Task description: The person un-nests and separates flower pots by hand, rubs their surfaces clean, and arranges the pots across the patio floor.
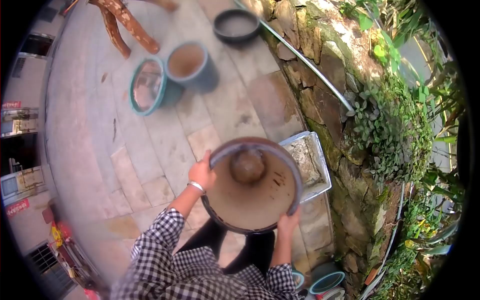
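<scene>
A large round pot (250,205) with a dark brown rim is tilted in front of my body, its wide mouth facing me. My left hand (201,173) grips the rim on the left side, a silvery bracelet at the wrist. Lower on the right, my right hand (288,223) is closed on the same rim. The pot's inside is tan, with dark specks on the right wall and a rounded brown shape at the bottom. Behind it, a rectangular whitish planter box (325,172) is partly hidden by the pot.
Ahead stand a green-rimmed tub (134,92), a grey-blue bucket (212,75) and a black basin (236,37). A rough stone wall (332,80) with plants runs along the right, a metal pole (310,65) leaning there. Teal tubs (327,290) sit at lower right.
</scene>
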The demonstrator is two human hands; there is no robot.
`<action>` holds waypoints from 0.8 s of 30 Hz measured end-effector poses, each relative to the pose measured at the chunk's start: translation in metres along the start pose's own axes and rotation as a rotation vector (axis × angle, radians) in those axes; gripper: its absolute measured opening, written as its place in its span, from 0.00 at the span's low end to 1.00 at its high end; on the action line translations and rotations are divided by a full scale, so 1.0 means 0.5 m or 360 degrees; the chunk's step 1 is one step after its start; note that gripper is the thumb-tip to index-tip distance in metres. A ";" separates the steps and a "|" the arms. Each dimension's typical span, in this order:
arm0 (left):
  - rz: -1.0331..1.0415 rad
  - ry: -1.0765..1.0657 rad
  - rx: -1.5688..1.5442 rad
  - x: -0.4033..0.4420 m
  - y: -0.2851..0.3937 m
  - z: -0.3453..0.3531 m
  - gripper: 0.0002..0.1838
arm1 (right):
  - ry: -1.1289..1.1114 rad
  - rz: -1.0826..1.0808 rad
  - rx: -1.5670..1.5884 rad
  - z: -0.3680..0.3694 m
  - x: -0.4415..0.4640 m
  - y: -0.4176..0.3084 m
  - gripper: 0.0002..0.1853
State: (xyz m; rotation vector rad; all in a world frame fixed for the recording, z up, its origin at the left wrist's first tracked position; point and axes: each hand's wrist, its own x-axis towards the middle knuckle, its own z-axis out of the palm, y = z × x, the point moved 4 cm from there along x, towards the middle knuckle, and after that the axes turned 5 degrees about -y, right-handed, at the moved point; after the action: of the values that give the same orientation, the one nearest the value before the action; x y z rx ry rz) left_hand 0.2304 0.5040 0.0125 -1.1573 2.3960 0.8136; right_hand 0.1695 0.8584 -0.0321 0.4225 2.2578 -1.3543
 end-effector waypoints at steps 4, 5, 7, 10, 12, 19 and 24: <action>-0.0035 0.0104 -0.0041 0.138 0.003 -0.081 0.36 | 0.0003 -0.0098 -0.0187 0.087 0.112 -0.130 0.35; -0.0041 0.0130 -0.0065 0.172 0.012 -0.098 0.36 | 0.0030 -0.0138 -0.0238 0.108 0.146 -0.160 0.35; -0.0010 0.0156 -0.0028 0.239 0.033 -0.130 0.35 | 0.0011 -0.0154 -0.0291 0.142 0.214 -0.206 0.35; 0.0030 0.0241 0.0029 0.364 0.052 -0.157 0.35 | -0.0200 -0.0191 -0.0142 0.213 0.353 -0.272 0.37; -0.0027 0.0194 -0.0022 0.439 0.072 -0.163 0.35 | -0.0213 -0.0080 -0.0206 0.228 0.394 -0.319 0.37; -0.0064 0.0087 -0.0035 0.682 0.131 -0.167 0.34 | -0.0030 -0.0110 -0.0355 0.313 0.585 -0.415 0.36; 0.0068 0.0023 0.0001 0.837 0.199 -0.180 0.31 | 0.0096 -0.0006 -0.0344 0.355 0.682 -0.436 0.36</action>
State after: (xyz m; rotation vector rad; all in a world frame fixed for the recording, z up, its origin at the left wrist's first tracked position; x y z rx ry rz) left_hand -0.1066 0.2493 -0.1094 -1.1194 2.4402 0.8208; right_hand -0.1818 0.6069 -0.1262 0.3893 2.4230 -1.0970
